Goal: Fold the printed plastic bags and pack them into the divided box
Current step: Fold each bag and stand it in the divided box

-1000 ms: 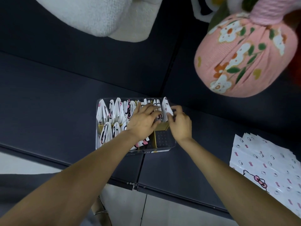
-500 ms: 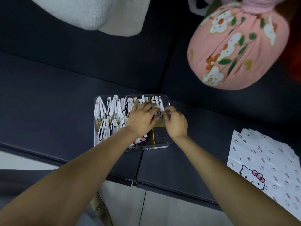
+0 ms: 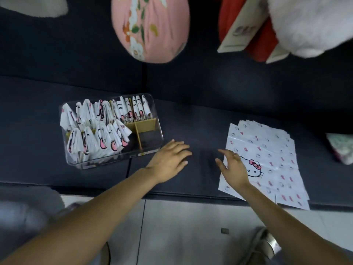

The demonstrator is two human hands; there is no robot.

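Floor: pale tiles (image 3: 191, 226) are nearest to me, under my two forearms.
My left hand: my left hand (image 3: 169, 160) is over the dark cushion (image 3: 200, 131), just beside the near right corner of the box. The fingers are straight and a little spread, and they hold nothing. I cannot tell if the palm touches the cushion.
My right hand: my right hand (image 3: 234, 167) is at the left edge of the flat bags, over the cat drawing. The fingers are spread and relaxed and they pinch nothing. I cannot tell if they touch the plastic.
Flat bags: the stack of printed plastic bags (image 3: 271, 155) lies flat on the cushion at my right, fanned a little, well apart from the box.
Divided box: the clear box (image 3: 152, 148) stands on the cushion at my left, with a yellow divider (image 3: 145, 125) inside.
Folded bags: the folded bags (image 3: 99, 129) stand upright in the far row and in the near left compartment. The near right compartment shows its dark bottom.
Far side: a pink flowered cushion (image 3: 150, 25) and a white plush thing (image 3: 313, 22) lie behind.
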